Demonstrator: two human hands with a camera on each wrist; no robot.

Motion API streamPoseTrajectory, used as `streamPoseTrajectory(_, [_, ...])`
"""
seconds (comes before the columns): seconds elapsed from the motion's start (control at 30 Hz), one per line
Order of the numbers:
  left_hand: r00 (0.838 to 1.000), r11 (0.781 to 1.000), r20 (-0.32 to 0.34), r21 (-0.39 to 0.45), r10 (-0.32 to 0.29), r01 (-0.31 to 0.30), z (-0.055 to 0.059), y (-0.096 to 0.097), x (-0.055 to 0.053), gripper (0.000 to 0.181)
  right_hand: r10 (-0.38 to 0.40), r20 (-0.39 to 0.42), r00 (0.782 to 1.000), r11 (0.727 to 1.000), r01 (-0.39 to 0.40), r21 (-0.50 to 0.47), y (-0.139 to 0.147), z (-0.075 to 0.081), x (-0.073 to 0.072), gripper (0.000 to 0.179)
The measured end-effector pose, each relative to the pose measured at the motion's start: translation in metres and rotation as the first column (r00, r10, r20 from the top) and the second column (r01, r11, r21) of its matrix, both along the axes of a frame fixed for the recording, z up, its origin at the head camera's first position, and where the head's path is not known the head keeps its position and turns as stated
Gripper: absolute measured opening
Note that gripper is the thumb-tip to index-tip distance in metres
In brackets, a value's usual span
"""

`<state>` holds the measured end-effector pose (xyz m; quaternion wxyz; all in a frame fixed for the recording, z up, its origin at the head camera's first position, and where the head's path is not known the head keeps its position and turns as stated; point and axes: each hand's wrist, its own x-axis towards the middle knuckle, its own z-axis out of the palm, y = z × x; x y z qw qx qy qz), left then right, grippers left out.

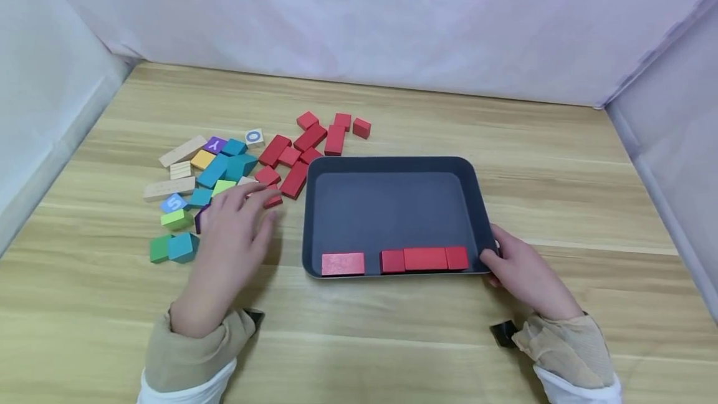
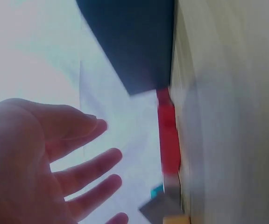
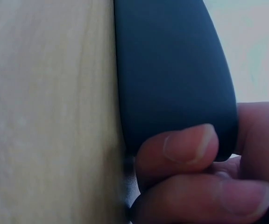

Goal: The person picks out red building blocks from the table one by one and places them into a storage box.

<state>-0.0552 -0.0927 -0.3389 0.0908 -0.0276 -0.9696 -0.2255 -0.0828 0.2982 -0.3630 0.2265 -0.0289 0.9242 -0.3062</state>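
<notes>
A dark grey tray [image 1: 392, 217] lies on the wooden table with several red blocks [image 1: 424, 259] in a row along its near side. At the tray's right near corner my right hand [image 1: 518, 267] pinches the rim, thumb inside and fingers curled below; the right wrist view shows the fingers [image 3: 186, 149] against the tray's outer wall [image 3: 172, 70]. My left hand [image 1: 232, 235] hovers over the right part of the coloured block pile, fingers spread, holding nothing visible. In the left wrist view this hand [image 2: 46, 154] is apart from the tray and the blocks.
Loose red blocks [image 1: 310, 137] lie beyond and left of the tray. Farther left are blue, green, yellow, purple and plain wood blocks [image 1: 182, 151], some with letters. White sheeting [image 1: 359, 17] stands behind the table and at both sides.
</notes>
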Motion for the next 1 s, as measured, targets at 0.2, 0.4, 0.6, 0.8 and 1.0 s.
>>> streamPoseTrajectory(0.2, [0.993,0.999,0.122,-0.046,-0.009,0.014,-0.005,-0.012,-0.004,0.046,0.014,-0.017,1.000,1.000,-0.013,0.017,-0.001,0.002,-0.002,0.025])
streamPoseTrajectory(0.4, [0.953,0.987,0.298,-0.134,-0.048,0.091,-0.011,-0.011,-0.006,0.051,0.013,0.002,1.000,1.000,-0.013,0.011,-0.002,0.003,-0.002,0.029])
streamPoseTrajectory(0.6, [0.962,0.986,0.272,-0.144,-0.038,0.080,-0.012,-0.006,-0.005,0.046,0.007,0.001,1.000,1.000,-0.007,0.009,-0.001,0.002,-0.001,0.029])
streamPoseTrajectory(0.8, [0.958,0.980,0.284,-0.180,-0.037,0.091,-0.011,-0.004,-0.004,0.044,0.008,-0.001,1.000,1.000,-0.008,0.007,-0.001,0.001,-0.001,0.028])
streamPoseTrajectory(1.0, [0.958,0.974,0.281,-0.195,-0.054,0.112,-0.011,-0.003,-0.002,0.040,0.008,-0.002,1.000,1.000,-0.008,0.007,-0.001,0.003,-0.002,0.028])
